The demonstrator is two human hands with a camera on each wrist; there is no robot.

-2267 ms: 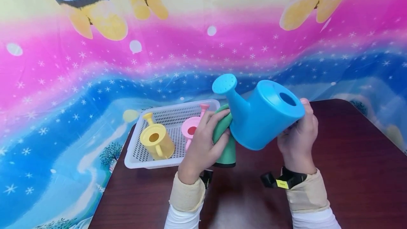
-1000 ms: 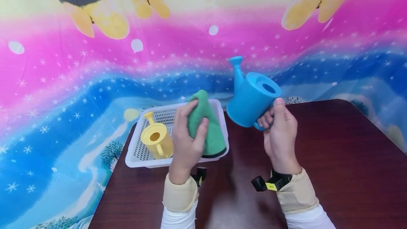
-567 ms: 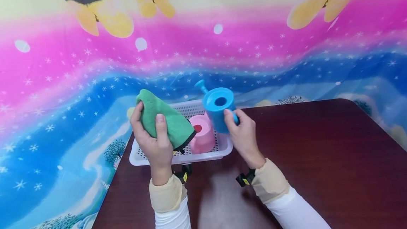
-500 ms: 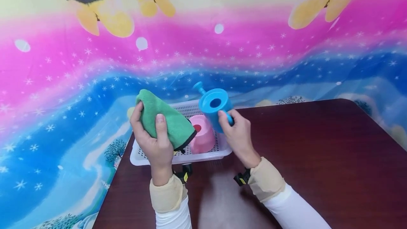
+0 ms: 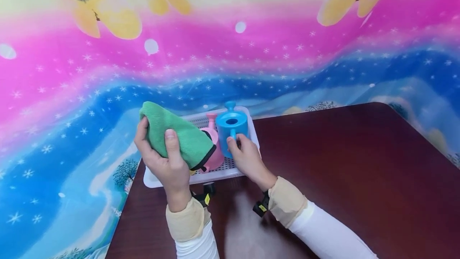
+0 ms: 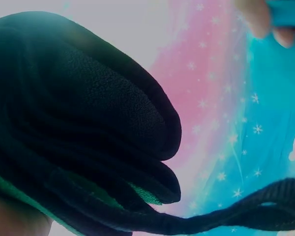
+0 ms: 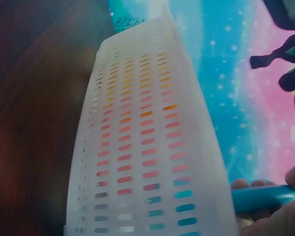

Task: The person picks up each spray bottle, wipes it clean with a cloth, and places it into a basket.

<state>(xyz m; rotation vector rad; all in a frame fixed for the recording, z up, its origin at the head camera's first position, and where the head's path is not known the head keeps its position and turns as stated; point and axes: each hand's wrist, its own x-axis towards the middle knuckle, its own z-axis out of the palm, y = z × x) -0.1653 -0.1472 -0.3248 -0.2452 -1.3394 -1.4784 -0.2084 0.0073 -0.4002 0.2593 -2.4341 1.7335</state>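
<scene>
In the head view my left hand [image 5: 169,167] holds up a folded green cloth [image 5: 176,131] with a black edge, thumb on its face. Its dark edge and loop [image 6: 255,206] fill much of the left wrist view. My right hand [image 5: 249,159] grips the handle of a blue watering can [image 5: 226,139], upright in the right part of the white basket [image 5: 255,131]. Whether its base touches the basket floor is hidden. Beside it stands a pink watering can [image 5: 215,157], partly behind the cloth. Only a sliver of a yellow watering can [image 5: 192,172] shows under the cloth.
The slotted basket side [image 7: 137,142] faces the right wrist camera, with yellow, pink and blue showing through. A dark wooden table [image 5: 341,171] carries the basket and extends to the right. A printed curtain [image 5: 280,51] hangs behind it.
The blue watering can, in my right hand, has gone from above the table leftward and down into the basket. My left hand has carried the cloth left, over the yellow can.
</scene>
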